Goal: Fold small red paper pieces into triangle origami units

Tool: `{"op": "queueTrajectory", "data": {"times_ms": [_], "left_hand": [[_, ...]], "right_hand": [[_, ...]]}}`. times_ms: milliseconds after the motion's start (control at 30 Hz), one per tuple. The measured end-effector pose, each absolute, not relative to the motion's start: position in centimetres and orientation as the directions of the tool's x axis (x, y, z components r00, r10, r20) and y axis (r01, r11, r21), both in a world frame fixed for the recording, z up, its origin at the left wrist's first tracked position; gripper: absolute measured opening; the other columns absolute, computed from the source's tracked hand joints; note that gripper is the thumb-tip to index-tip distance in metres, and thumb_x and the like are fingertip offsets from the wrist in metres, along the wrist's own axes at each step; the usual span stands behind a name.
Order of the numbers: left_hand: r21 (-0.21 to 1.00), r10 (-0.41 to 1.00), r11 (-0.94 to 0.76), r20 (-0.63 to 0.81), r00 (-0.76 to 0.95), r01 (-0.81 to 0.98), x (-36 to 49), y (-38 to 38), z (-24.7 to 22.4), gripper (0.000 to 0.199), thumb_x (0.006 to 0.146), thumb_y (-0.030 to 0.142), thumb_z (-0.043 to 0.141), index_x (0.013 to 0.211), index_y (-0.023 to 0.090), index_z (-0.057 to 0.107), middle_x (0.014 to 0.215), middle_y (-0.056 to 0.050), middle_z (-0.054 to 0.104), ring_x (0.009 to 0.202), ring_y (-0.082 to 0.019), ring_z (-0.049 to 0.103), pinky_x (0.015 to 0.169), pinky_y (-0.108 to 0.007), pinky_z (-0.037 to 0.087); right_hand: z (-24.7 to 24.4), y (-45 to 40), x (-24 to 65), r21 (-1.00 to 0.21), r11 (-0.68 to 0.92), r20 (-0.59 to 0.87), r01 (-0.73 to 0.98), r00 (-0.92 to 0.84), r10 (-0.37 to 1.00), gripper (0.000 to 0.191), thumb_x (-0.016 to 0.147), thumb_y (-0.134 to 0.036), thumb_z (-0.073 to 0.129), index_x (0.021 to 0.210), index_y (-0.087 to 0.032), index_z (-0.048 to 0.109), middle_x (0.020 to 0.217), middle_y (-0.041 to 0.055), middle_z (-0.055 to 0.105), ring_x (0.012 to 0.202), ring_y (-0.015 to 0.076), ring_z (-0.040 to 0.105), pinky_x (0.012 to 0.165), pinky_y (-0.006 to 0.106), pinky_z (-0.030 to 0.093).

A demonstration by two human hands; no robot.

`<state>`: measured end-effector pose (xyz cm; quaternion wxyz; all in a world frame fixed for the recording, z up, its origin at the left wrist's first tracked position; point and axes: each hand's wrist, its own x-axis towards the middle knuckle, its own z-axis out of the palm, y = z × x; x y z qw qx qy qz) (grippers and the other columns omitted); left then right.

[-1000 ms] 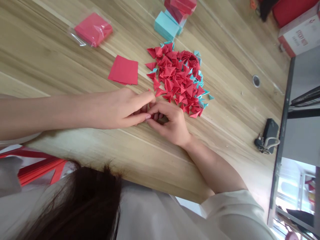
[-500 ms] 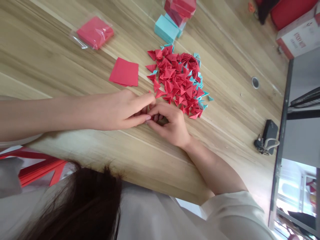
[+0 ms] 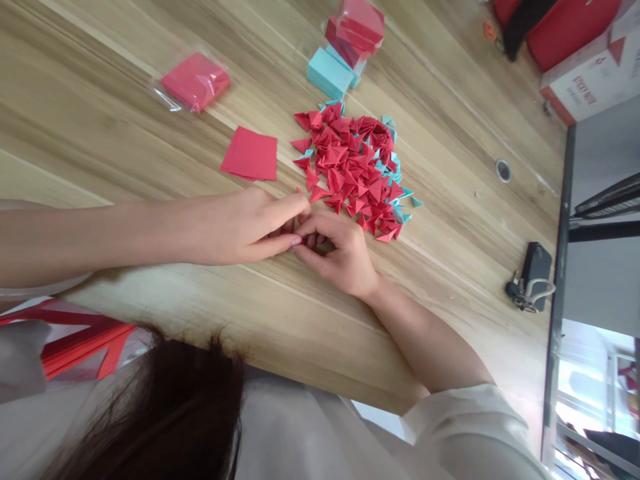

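Note:
My left hand (image 3: 257, 227) and my right hand (image 3: 343, 253) meet over the table, fingertips pinched together. Between them is a small piece of red paper, almost wholly covered by the fingers; only a sliver of red shows. Just beyond my right hand lies a heap of folded paper triangles (image 3: 350, 163), mostly red with some light blue ones at its edges. A few flat red paper sheets (image 3: 253, 155) lie stacked a little beyond my left hand.
A clear-wrapped pack of red paper (image 3: 196, 81) lies at the upper left. Behind the heap stand a light blue paper stack (image 3: 330, 72) and red paper packs (image 3: 361, 27). To the right are a black case with keys (image 3: 536, 273) and a sticky note box (image 3: 585, 83).
The whole view has shifted slightly, so things on the table appear a bit lower. Both hands keep nearly the same pinch, fingertips together.

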<state>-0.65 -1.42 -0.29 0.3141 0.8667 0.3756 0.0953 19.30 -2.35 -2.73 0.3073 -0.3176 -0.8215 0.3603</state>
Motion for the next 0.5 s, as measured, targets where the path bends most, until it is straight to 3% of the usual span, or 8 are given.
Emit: {"op": "queueTrajectory", "data": {"times_ms": [500], "left_hand": [[0.621,0.703,-0.523,-0.073,0.708,0.583,-0.71,-1.31,-0.64,0.013,0.091,0.031,0.048,0.095,0.019,0.05,0.068,0.002,0.057,0.054,-0.012,0.053,0.051,-0.021,0.031]], "right_hand": [[-2.79,-2.32,19.29,-0.8,0.54,0.298,0.26,-0.61,0.734,0.007,0.084,-0.016,0.058,0.077,-0.016,0.057,0.072,-0.001,0.055,0.062,0.0078,0.049,0.057,0.022,0.041]]}}
